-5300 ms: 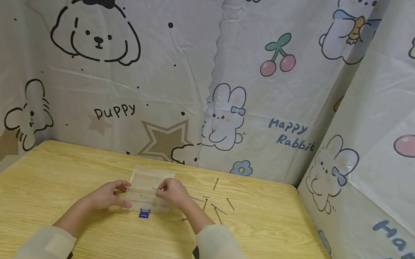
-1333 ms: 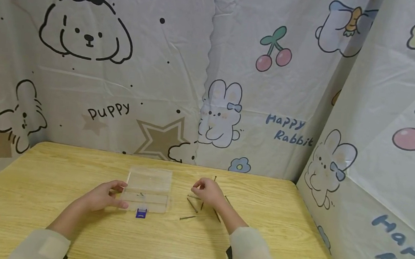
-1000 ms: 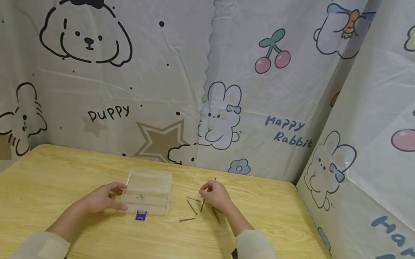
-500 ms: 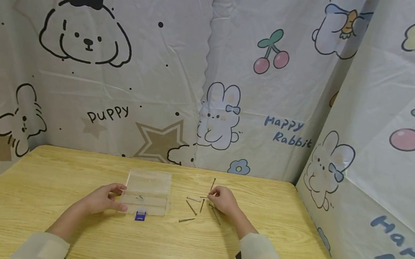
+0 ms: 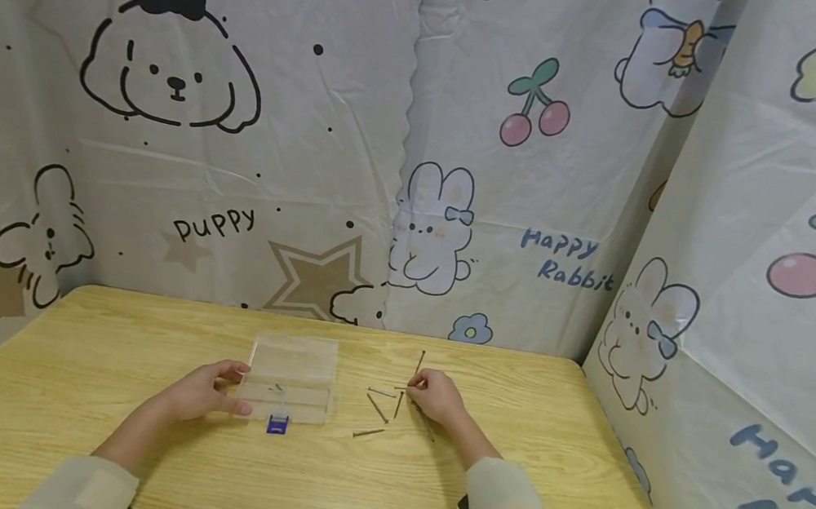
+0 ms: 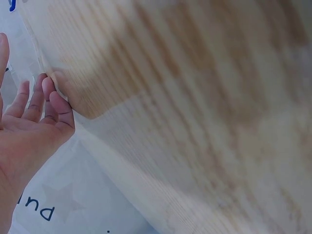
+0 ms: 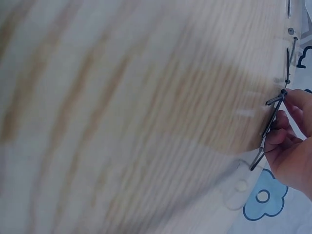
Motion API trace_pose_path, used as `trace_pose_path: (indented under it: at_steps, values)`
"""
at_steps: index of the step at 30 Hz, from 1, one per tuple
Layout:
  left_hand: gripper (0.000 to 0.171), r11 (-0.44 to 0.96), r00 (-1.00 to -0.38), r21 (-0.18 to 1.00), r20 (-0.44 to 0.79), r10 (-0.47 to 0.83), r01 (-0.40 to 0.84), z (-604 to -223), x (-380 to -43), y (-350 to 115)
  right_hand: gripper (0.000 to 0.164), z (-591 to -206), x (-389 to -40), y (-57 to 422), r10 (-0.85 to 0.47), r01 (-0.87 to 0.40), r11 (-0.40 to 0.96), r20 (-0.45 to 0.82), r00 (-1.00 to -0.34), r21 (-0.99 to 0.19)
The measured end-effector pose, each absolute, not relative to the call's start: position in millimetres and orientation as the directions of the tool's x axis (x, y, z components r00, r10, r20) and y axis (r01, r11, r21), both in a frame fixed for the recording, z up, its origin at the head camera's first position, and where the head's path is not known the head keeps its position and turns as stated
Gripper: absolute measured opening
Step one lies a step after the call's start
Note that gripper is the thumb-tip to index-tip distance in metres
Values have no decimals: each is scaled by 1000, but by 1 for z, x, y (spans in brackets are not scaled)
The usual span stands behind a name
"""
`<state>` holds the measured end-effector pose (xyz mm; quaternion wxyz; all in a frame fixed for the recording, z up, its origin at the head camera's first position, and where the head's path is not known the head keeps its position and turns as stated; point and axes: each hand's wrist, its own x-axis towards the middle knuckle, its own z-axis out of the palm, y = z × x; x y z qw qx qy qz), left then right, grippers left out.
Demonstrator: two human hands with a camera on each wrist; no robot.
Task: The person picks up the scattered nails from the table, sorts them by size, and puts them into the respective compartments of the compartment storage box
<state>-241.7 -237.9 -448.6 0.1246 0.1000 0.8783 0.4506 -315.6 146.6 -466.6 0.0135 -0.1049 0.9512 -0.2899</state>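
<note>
A clear plastic box (image 5: 292, 358) lies with its lid raised at the back and a blue latch (image 5: 277, 424) at its front. Small dark nails (image 5: 275, 388) show in its front part. My left hand (image 5: 206, 389) holds the box at its left side, thumb by the front corner and fingers farther back. To the right of the box, my right hand (image 5: 438, 397) pinches a nail (image 5: 400, 387) between thumb and fingertips, low over the table. In the right wrist view its fingers (image 7: 297, 100) meet a nail's head among other nails.
Several loose nails surround the right hand: one nail (image 5: 421, 361) behind it, another nail (image 5: 377, 408) to its left, and a nail (image 5: 368, 433) nearest the front. The wooden table (image 5: 267, 487) ends against a printed curtain (image 5: 329, 157) at the back and right.
My right hand has moved from over the box, where it held a nail, rightward to the loose nails, and has closed on one. Small nails now show in the box. My left hand stays there.
</note>
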Motion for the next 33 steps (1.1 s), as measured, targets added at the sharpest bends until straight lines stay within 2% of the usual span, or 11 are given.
trace_pose_path:
  at_steps: [12,33]
  values:
    - [79,571,-946,817,-122,299,75,-449,-243,-239,9,-467,-319,143,-251,-240,827,48,-967,-508]
    - [78,566,-948,822,-123,293,69,-448,-242,-238,9,-464,-314,139,-233,-213,763,47,-971,-610]
